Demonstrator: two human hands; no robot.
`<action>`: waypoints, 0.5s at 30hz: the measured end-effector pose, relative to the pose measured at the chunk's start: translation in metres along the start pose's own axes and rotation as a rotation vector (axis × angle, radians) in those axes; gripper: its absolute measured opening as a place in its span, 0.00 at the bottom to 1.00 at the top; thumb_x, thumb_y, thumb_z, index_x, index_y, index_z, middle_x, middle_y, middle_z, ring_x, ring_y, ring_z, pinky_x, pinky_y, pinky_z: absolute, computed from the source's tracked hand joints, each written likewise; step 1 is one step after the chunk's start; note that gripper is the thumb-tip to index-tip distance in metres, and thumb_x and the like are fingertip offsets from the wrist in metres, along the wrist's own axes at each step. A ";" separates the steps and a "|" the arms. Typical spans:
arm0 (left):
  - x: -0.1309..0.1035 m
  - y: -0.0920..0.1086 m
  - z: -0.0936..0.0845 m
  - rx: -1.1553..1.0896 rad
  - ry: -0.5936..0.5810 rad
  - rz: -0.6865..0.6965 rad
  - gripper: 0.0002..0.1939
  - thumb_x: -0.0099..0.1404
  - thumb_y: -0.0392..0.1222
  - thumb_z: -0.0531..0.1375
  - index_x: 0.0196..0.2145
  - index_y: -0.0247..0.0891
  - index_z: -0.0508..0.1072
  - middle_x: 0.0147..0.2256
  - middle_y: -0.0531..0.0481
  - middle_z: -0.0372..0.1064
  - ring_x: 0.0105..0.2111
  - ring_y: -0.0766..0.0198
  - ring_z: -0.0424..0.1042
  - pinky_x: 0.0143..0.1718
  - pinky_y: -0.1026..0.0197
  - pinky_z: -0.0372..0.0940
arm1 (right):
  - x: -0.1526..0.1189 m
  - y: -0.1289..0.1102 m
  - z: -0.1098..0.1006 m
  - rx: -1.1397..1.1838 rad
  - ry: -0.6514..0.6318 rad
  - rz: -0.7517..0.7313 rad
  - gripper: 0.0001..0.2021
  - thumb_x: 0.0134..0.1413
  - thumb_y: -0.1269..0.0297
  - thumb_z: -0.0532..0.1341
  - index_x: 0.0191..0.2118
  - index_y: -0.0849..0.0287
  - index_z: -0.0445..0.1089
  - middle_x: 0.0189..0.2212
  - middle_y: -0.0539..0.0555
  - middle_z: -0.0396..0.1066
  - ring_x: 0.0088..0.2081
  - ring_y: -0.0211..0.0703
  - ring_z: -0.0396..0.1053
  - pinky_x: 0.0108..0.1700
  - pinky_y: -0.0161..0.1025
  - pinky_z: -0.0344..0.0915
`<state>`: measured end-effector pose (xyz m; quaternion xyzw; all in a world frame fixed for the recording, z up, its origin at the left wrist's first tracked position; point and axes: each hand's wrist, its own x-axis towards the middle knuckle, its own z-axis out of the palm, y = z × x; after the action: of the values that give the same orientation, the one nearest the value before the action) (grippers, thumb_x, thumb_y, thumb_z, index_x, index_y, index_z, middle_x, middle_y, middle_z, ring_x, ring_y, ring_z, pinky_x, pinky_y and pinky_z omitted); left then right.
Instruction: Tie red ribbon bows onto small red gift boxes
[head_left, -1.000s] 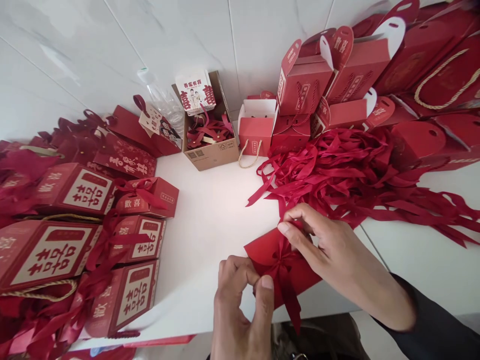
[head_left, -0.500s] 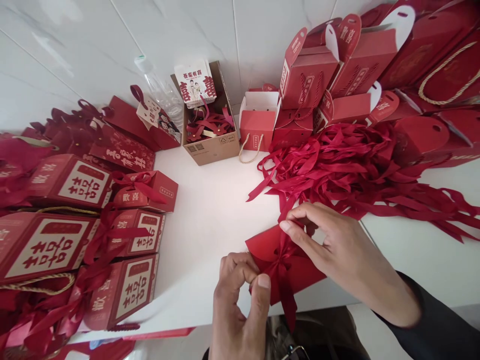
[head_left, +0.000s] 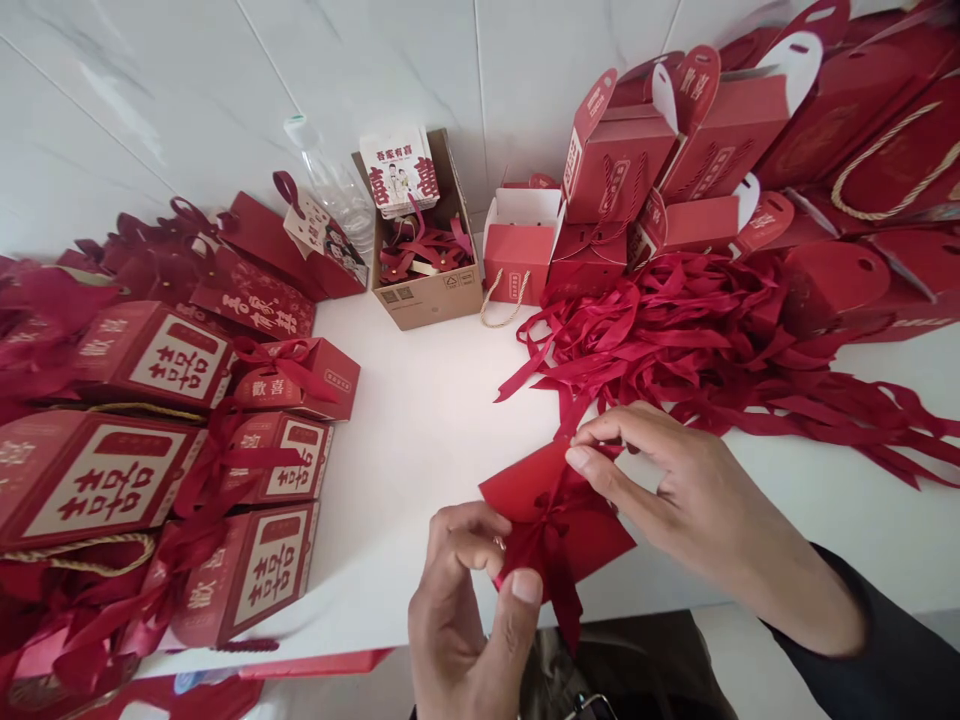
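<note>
A small red box (head_left: pixel 592 545) lies near the table's front edge, with a dark red ribbon bow (head_left: pixel 553 520) knotted on its top and one tail hanging over the near side. My left hand (head_left: pixel 476 600) is at the box's left side, thumb and fingers curled on a loop of the bow. The fingertips of my right hand (head_left: pixel 660 480) pinch the ribbon above the box's far side. Just behind this hand spreads a tangled heap of loose red ribbons (head_left: pixel 675 330).
Finished-looking red boxes with bows (head_left: pixel 274 570) crowd the left. At the back stand a cardboard box (head_left: pixel 431 300) holding cards and ribbon pieces, a clear bottle (head_left: pixel 330 180) and a small open red box (head_left: pixel 517 250). More red boxes (head_left: pixel 622 150) are stacked at back right.
The red box has shifted slightly left. My left hand has moved a little left and its fingers have parted slightly from the thumb. My right hand still pinches the ribbon.
</note>
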<state>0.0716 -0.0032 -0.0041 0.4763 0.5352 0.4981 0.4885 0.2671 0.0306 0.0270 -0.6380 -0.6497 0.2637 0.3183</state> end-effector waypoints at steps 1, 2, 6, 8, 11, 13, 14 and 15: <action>0.002 -0.001 -0.001 -0.026 -0.011 0.035 0.17 0.68 0.52 0.67 0.28 0.42 0.67 0.36 0.50 0.68 0.36 0.60 0.68 0.38 0.60 0.65 | 0.000 -0.001 0.001 0.027 -0.007 0.011 0.10 0.71 0.54 0.58 0.38 0.52 0.71 0.34 0.49 0.76 0.30 0.40 0.72 0.26 0.35 0.64; 0.004 -0.002 -0.001 -0.057 -0.034 0.067 0.16 0.68 0.50 0.67 0.28 0.42 0.67 0.33 0.51 0.67 0.34 0.62 0.67 0.36 0.62 0.65 | 0.000 -0.003 0.001 0.054 -0.023 0.024 0.10 0.72 0.54 0.58 0.39 0.51 0.71 0.34 0.49 0.76 0.28 0.39 0.71 0.25 0.35 0.64; 0.013 -0.009 -0.004 -0.177 -0.125 0.098 0.12 0.71 0.42 0.65 0.30 0.41 0.68 0.28 0.53 0.64 0.29 0.65 0.63 0.31 0.65 0.63 | 0.002 -0.007 0.005 0.092 -0.090 0.047 0.08 0.70 0.55 0.59 0.39 0.51 0.71 0.31 0.46 0.77 0.24 0.37 0.69 0.24 0.35 0.63; 0.015 -0.013 -0.005 -0.230 -0.134 0.056 0.13 0.71 0.44 0.64 0.29 0.41 0.67 0.28 0.53 0.62 0.30 0.64 0.62 0.32 0.64 0.62 | 0.003 -0.007 0.006 0.071 -0.102 0.045 0.07 0.69 0.57 0.61 0.39 0.51 0.71 0.32 0.46 0.78 0.25 0.38 0.69 0.26 0.36 0.64; 0.015 -0.016 -0.006 -0.308 -0.145 -0.004 0.16 0.72 0.47 0.63 0.28 0.42 0.65 0.27 0.53 0.58 0.30 0.62 0.58 0.32 0.62 0.60 | 0.004 -0.007 0.007 0.048 -0.101 0.048 0.07 0.69 0.57 0.61 0.38 0.51 0.71 0.32 0.46 0.78 0.26 0.38 0.71 0.27 0.36 0.64; 0.014 -0.016 -0.006 -0.358 -0.136 -0.016 0.16 0.71 0.48 0.63 0.28 0.42 0.66 0.26 0.54 0.56 0.30 0.62 0.56 0.33 0.62 0.59 | 0.004 -0.007 0.007 0.062 -0.103 0.047 0.07 0.69 0.58 0.61 0.38 0.51 0.72 0.33 0.46 0.78 0.27 0.37 0.71 0.28 0.35 0.65; 0.014 -0.015 -0.005 -0.376 -0.127 -0.018 0.16 0.71 0.48 0.63 0.28 0.42 0.66 0.26 0.54 0.55 0.30 0.62 0.56 0.33 0.62 0.59 | 0.004 -0.008 0.007 0.074 -0.107 0.048 0.06 0.68 0.59 0.62 0.38 0.51 0.72 0.34 0.46 0.78 0.28 0.38 0.73 0.29 0.35 0.66; 0.014 -0.015 -0.004 -0.390 -0.117 -0.018 0.16 0.70 0.48 0.64 0.28 0.42 0.66 0.26 0.54 0.54 0.31 0.62 0.55 0.34 0.62 0.59 | 0.004 -0.008 0.007 0.085 -0.111 0.048 0.05 0.68 0.59 0.62 0.38 0.51 0.73 0.35 0.46 0.79 0.31 0.38 0.74 0.31 0.35 0.67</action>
<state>0.0659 0.0096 -0.0194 0.3959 0.4035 0.5595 0.6062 0.2564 0.0346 0.0288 -0.6236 -0.6392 0.3335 0.3021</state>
